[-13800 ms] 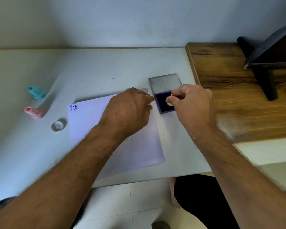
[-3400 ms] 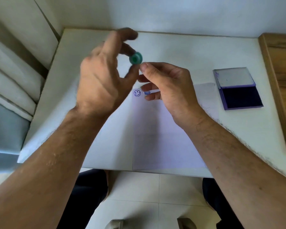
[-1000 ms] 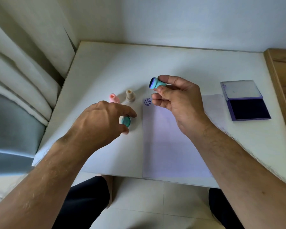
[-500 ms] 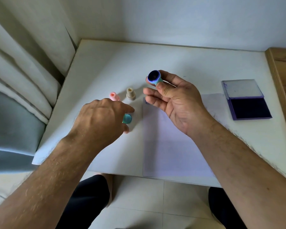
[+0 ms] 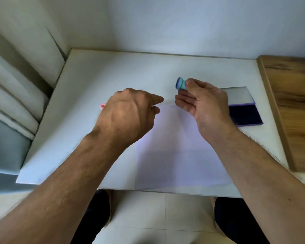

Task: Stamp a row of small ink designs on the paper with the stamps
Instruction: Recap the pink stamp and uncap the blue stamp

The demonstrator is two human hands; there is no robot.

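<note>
My right hand (image 5: 206, 104) is shut on a small teal stamp (image 5: 181, 84), held above the far edge of the paper with its blue inked face turned to the left. The white paper (image 5: 176, 155) lies flat at the table's near edge. My left hand (image 5: 128, 115) hovers over the paper's far left corner, back up, fingers loosely apart and pointing right, with nothing seen in it. It hides the smiley print and the other stamps, apart from a sliver of a pink stamp (image 5: 102, 106). The open purple ink pad (image 5: 245, 114) lies right of my right hand.
The ink pad's grey lid (image 5: 239, 95) is folded back behind the pad. A wooden board (image 5: 292, 106) borders the white table (image 5: 113, 73) on the right. A curtain and cushion (image 5: 11, 111) stand along the table's left edge. The wall runs behind.
My left hand has left the teal cap and moved right over the paper's corner. My right hand has shifted right toward the ink pad, turning the stamp's face from toward me to the left.
</note>
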